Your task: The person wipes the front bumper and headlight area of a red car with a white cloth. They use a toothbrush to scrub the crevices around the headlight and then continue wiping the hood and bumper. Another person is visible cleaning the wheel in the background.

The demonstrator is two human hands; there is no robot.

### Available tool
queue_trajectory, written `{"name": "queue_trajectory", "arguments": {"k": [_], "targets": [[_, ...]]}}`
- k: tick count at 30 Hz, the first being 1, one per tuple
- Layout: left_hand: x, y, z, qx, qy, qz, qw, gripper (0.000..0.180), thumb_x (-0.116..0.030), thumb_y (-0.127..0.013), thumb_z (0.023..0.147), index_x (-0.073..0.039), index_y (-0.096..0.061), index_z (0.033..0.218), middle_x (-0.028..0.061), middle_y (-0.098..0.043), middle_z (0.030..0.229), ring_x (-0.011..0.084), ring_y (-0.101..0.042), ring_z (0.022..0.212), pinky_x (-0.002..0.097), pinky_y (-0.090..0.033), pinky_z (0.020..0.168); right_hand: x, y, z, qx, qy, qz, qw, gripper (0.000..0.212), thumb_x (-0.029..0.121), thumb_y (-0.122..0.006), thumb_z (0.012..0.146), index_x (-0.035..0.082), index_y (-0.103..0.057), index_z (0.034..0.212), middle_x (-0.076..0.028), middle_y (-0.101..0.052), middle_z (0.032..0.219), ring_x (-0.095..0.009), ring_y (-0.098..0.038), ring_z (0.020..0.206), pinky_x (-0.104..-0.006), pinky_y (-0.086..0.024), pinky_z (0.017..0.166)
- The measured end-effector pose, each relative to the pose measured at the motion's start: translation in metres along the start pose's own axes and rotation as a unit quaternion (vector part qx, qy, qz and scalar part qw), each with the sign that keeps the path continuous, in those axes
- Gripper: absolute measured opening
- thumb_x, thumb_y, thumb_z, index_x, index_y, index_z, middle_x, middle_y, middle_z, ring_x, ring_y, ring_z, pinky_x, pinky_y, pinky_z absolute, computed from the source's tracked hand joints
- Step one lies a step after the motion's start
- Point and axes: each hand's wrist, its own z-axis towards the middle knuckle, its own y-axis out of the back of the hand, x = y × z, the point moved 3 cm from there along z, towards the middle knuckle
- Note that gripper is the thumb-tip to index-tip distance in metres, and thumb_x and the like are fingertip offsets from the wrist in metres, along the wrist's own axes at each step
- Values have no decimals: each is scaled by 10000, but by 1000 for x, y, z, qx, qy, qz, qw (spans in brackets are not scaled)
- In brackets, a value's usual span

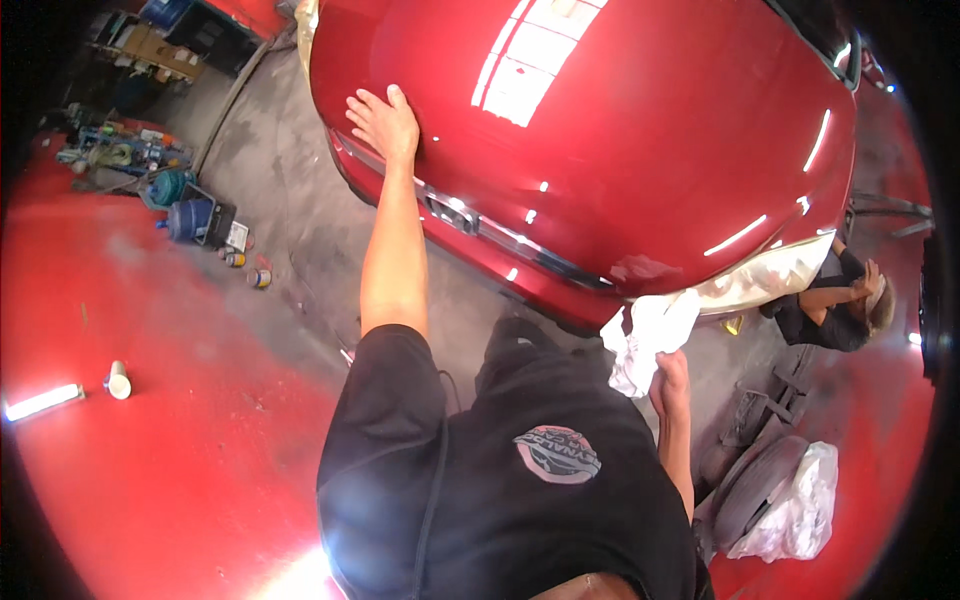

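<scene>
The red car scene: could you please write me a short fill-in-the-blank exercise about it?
1. The left hand lies flat on the car's ____ hood.
2. The right hand grips a ____ rag.
3. The rag touches the car near its ____.

Missing words: red; white; headlight

Glossy red car hood point(620, 130) — white rag point(648, 340) — black shirt point(500, 480).

Bright overhead light glares in streaks off the red car hood point(620, 130); fisheye edges bend and darken.
</scene>
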Motion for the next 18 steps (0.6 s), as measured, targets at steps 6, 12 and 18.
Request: {"name": "queue_trajectory", "arguments": {"k": [6, 12, 18], "targets": [[-51, 1, -96, -4, -11, 16, 1000, 748, -475, -382, 1018, 46, -237, 1535, 281, -153, 1613, 441, -112, 1504, 569, -114, 1200, 27, 82, -9, 39, -26, -3, 999, 437, 109, -534, 856, -92, -545, 1245, -164, -650, 1177, -262, -639, 1081, -405, -477, 989], [-94, -11, -186, -23, -24, 29, 999, 750, -462, -402, 1017, 55, -227, 1532, 283, -145, 1613, 444, -117, 1500, 570, -108, 1200, 61, 156, -25, 71, -52, -8, 996, 451, 115, -535, 841, -93, -546, 1241, -158, -645, 1187, -261, -623, 1103, -404, -469, 993], [-111, -7, -228, 26, -39, 22, 999, 762, -471, -407, 1024, 50, -203, 1541, 279, -114, 1619, 425, -75, 1512, 557, -83, 1207, 88, 188, -18, 79, -26, -36, 996, 461, 116, -524, 832, -87, -549, 1245, -157, -643, 1192, -251, -613, 1115, -384, -461, 993]]}}
